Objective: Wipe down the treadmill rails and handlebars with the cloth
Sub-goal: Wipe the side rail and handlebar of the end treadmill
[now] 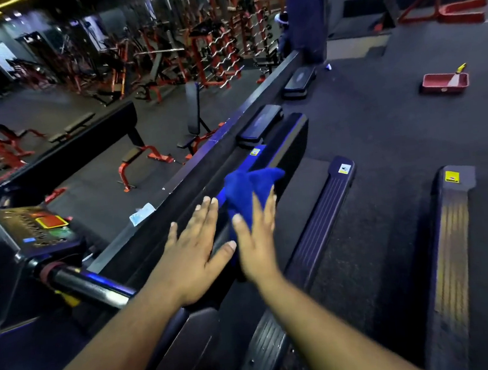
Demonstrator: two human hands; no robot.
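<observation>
The blue cloth (246, 187) hangs bunched from my right hand (257, 243), whose fingers are stretched out with the thumb pressed against the fabric. My left hand (195, 249) lies flat beside it, fingers apart, palm down on the dark side handrail (221, 240) of the treadmill. The two hands almost touch, with the cloth between them and beyond the fingertips. The round black handlebar (91, 284) runs left toward the console (41, 231) with its red and yellow button. The treadmill's ribbed foot rail (324, 222) lies lower right of my right hand.
A black low wall (176, 179) with a paper scrap (142, 214) runs along the left of the treadmill. A second treadmill's foot rail (450, 239) lies to the right. A red tray (444, 83) sits on the floor far right. Red weight benches fill the gym below.
</observation>
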